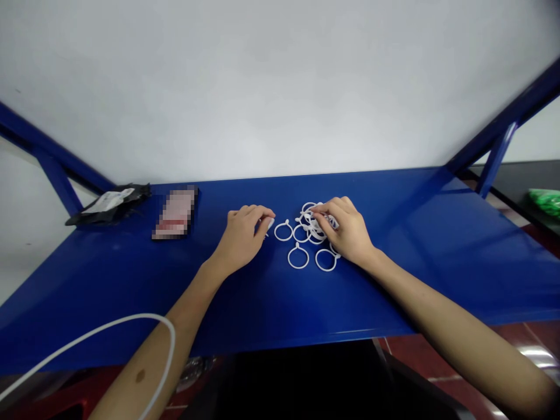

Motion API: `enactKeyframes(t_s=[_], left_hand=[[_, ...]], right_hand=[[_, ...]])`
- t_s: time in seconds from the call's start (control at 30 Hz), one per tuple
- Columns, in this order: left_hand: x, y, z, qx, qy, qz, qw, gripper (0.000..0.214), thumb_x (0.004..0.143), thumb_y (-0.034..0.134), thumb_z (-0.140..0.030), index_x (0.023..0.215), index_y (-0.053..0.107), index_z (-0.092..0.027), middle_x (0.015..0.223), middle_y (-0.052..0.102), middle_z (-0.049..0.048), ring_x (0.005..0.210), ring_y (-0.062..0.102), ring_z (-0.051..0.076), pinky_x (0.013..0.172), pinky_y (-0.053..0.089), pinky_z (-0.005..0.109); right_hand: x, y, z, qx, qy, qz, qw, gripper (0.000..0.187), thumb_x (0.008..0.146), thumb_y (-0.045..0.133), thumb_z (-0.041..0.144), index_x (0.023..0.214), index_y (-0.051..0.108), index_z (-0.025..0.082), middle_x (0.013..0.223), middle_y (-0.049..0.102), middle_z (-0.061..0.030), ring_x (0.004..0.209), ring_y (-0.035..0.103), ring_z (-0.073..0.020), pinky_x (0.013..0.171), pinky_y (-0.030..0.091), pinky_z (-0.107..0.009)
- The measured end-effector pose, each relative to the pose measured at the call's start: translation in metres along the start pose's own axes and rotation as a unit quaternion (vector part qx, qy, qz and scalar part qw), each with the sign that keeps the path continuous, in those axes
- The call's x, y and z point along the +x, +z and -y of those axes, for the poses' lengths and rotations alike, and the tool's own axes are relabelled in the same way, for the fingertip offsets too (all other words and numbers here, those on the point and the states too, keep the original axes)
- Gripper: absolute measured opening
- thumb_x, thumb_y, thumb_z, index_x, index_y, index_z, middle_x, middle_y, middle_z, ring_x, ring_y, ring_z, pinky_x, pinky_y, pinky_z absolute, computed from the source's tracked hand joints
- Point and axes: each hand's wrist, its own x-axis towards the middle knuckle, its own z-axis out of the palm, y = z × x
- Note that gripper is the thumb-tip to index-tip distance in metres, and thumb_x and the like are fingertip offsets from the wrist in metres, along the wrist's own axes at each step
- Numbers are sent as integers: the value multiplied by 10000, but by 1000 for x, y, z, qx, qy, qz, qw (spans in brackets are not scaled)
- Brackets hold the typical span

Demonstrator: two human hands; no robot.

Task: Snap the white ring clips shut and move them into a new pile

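White plastic rings [298, 256], each with a small tab, lie on a blue shelf; several overlap in a pile and a few are spread singly in front and to the left. My left hand [245, 236] is closed in a pinch just left of the pile, with a white piece that looks like one of these rings at its fingertips, mostly hidden by the fingers. Over the right side of the pile, my right hand [347, 230] has thumb and forefinger pinched on a white ring among the others. Its palm hides part of the pile.
The blue shelf [245, 315] has a grey-white wall behind and blue braces [56, 175] at both ends. A blurred-out phone-like object [175, 213] and a black packet [109, 204] lie on the left. A white cable [109, 324] loops over my left forearm.
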Motion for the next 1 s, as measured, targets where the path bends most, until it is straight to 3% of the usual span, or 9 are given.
enactKeyframes(t_s=[0.13,0.27,0.43,0.63,0.83,1.0], left_hand=[[-2,-3,-7,-188,-38,13,981,204,984,499,-327,1023,679,-238,993,725,16,824,626,164,770,459,307],[-4,4,-6,-305,-63,24,950,246,974,539,-421,1038,690,-238,914,717,21,786,631,157,732,467,285],[-6,8,-8,-367,-71,7,927,265,956,580,-454,1024,696,-226,904,708,33,825,644,158,775,485,279],[-7,5,-14,-390,-73,3,918,281,944,595,-477,998,699,-222,837,682,19,773,629,148,761,488,268],[-7,4,-12,-417,-77,-74,903,241,970,568,-419,975,707,-223,727,599,2,686,574,128,694,468,257],[-3,1,-5,-487,-103,-156,853,208,958,588,-397,941,708,-228,726,563,-2,647,547,114,658,464,255]], right_hand=[[-1,3,-5,-43,5,-1,999,184,980,546,262,1015,716,201,948,657,-97,894,536,-250,823,472,-442],[-2,4,-4,-66,6,-2,998,244,975,554,265,1158,707,216,1021,627,-114,951,511,-272,853,480,-473],[-2,0,8,-59,0,-7,998,266,975,556,263,1205,686,237,1065,634,-111,976,525,-276,866,477,-474],[-5,0,30,2,-56,48,997,250,982,555,252,1194,664,179,1102,701,-109,1027,575,-260,918,465,-440],[-7,-2,39,23,-75,71,994,218,988,555,278,1150,676,196,1065,727,-80,1004,591,-244,921,462,-421],[-8,-2,39,28,-74,89,993,213,988,555,286,1139,682,205,1049,728,-70,998,582,-249,910,464,-420]])
